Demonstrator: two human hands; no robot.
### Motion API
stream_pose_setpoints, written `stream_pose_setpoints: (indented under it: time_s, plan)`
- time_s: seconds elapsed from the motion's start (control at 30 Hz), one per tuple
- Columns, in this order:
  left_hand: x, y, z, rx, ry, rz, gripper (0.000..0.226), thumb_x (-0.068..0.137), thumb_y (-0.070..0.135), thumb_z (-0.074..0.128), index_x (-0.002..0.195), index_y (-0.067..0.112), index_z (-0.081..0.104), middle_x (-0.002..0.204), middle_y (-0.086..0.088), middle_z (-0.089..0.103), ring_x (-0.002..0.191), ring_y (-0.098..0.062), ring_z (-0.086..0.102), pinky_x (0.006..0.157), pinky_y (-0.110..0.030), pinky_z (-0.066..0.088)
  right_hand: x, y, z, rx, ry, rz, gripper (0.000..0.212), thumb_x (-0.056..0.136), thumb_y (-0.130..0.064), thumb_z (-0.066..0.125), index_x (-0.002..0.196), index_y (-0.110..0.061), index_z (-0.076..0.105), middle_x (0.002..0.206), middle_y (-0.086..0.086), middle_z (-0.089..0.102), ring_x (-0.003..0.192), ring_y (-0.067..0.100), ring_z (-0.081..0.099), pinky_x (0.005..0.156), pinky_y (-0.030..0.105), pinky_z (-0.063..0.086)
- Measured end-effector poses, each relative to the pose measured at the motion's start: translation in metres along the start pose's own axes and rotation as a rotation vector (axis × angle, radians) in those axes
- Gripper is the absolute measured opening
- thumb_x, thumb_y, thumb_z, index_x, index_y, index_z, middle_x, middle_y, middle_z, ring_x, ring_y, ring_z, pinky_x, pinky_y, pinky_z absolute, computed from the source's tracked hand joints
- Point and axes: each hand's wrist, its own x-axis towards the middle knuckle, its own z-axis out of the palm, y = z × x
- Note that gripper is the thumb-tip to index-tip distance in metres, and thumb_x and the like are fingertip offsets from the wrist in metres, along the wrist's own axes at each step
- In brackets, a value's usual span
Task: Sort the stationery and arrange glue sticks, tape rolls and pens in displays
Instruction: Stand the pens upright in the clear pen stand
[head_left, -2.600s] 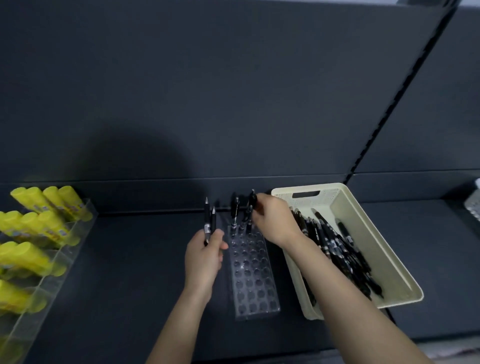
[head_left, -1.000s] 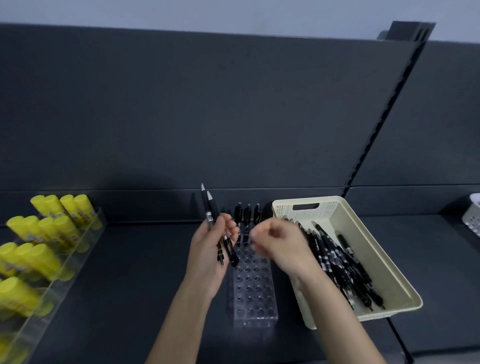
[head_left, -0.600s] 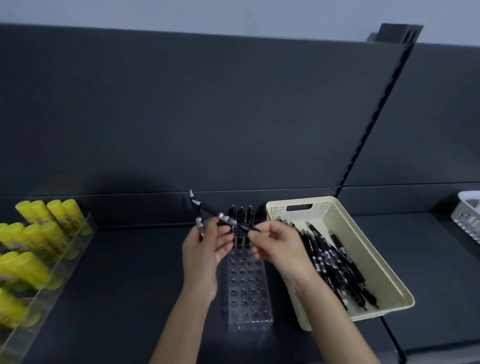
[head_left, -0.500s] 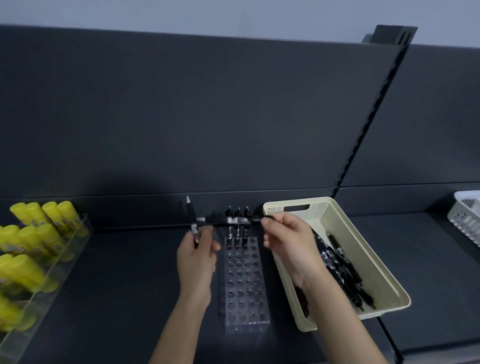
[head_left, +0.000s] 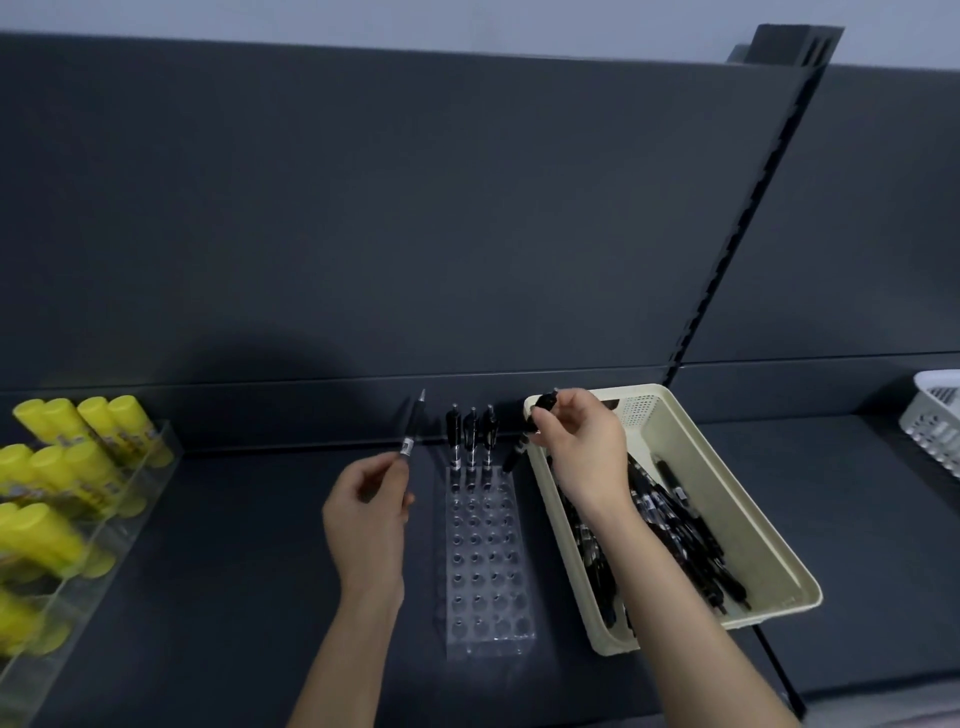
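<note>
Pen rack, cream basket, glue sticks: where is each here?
pen rack (head_left: 485, 561), head view, on its clear holed top.
cream basket (head_left: 717, 467), head view, on its bare inside.
glue sticks (head_left: 52, 465), head view, on one yellow tube.

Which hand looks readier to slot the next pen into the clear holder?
Probably the right hand: it tilts a black pen tip-down at the clear holder's back corner, beside three standing pens. The left hand holds another pen tip-up, off to the side.
</note>
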Motion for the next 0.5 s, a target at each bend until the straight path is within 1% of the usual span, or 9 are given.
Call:
stream_pose_setpoints:
  time_s: [0.03,0.07,0.13,0.17,0.23,0.33,0.4,0.5]
  plan:
    - [0.001,0.000,-0.002,0.004,0.006,0.016,0.007,0.087,0.007,0.066,0.088,0.013,0.070,0.075,0.000,0.064,0.061,-0.007,0.054,0.056,-0.022,0.045,0.002,0.003,0.003,-0.031,-0.030,-0.013,0.018,0.085,-0.013,0.066,0.074,-0.023,0.056,0.069,-0.007,0.060,0.076,0.025,0.065,0.078,0.045,0.055]
    - [0.002,0.001,-0.003,0.008,0.010,0.029,0.006,0.085,0.007,0.068,0.086,0.013,0.070,0.074,0.001,0.065,0.062,-0.008,0.055,0.057,-0.023,0.045,0.003,0.004,0.005,-0.086,-0.063,-0.034,0.014,0.085,-0.014,0.067,0.076,-0.020,0.058,0.071,-0.007,0.061,0.077,0.023,0.064,0.079,0.038,0.054]
    - [0.004,0.001,-0.006,0.020,0.029,0.049,0.007,0.081,0.008,0.072,0.082,0.013,0.068,0.073,0.001,0.065,0.063,-0.009,0.056,0.060,-0.026,0.045,0.002,0.006,0.009,-0.212,-0.111,-0.071,0.008,0.085,-0.015,0.068,0.082,-0.011,0.062,0.075,-0.001,0.063,0.078,0.022,0.061,0.072,0.023,0.046]
    - [0.005,0.001,-0.007,0.024,0.047,0.057,0.010,0.080,0.009,0.074,0.082,0.013,0.066,0.075,0.000,0.065,0.064,-0.010,0.058,0.061,-0.027,0.046,0.001,0.007,0.010,-0.251,-0.119,-0.087,0.008,0.085,-0.015,0.068,0.084,-0.008,0.063,0.076,0.002,0.064,0.078,0.023,0.061,0.067,0.021,0.041]
    - [0.006,0.001,-0.009,0.038,0.088,0.069,0.017,0.078,0.011,0.077,0.084,0.014,0.061,0.080,-0.002,0.067,0.068,-0.012,0.062,0.064,-0.027,0.048,0.000,0.008,0.012,-0.280,-0.115,-0.104,0.009,0.085,-0.015,0.068,0.086,-0.006,0.064,0.077,0.006,0.065,0.077,0.025,0.060,0.063,0.019,0.037]
    - [0.006,0.002,-0.010,0.048,0.103,0.083,0.016,0.081,0.015,0.074,0.084,0.015,0.059,0.083,-0.003,0.067,0.071,-0.013,0.063,0.067,-0.027,0.050,0.001,0.008,0.013,-0.291,-0.128,-0.109,0.009,0.086,-0.016,0.068,0.093,-0.009,0.067,0.076,-0.001,0.063,0.075,0.019,0.058,0.066,0.018,0.038]
    - [0.007,0.002,-0.010,0.071,0.084,0.103,0.011,0.083,0.011,0.070,0.082,0.016,0.060,0.084,-0.002,0.068,0.077,-0.016,0.064,0.073,-0.031,0.052,0.000,0.007,0.013,-0.306,-0.162,-0.144,0.011,0.086,-0.015,0.067,0.097,-0.012,0.068,0.076,-0.005,0.063,0.075,0.016,0.060,0.069,0.019,0.042]
    - [0.008,0.004,-0.011,0.074,0.079,0.130,0.015,0.082,0.004,0.068,0.086,0.016,0.062,0.087,0.005,0.070,0.086,-0.016,0.065,0.081,-0.035,0.053,-0.004,0.008,0.015,-0.332,-0.217,-0.192,0.011,0.088,-0.013,0.064,0.098,-0.014,0.068,0.077,-0.007,0.065,0.073,0.013,0.062,0.071,0.020,0.045]
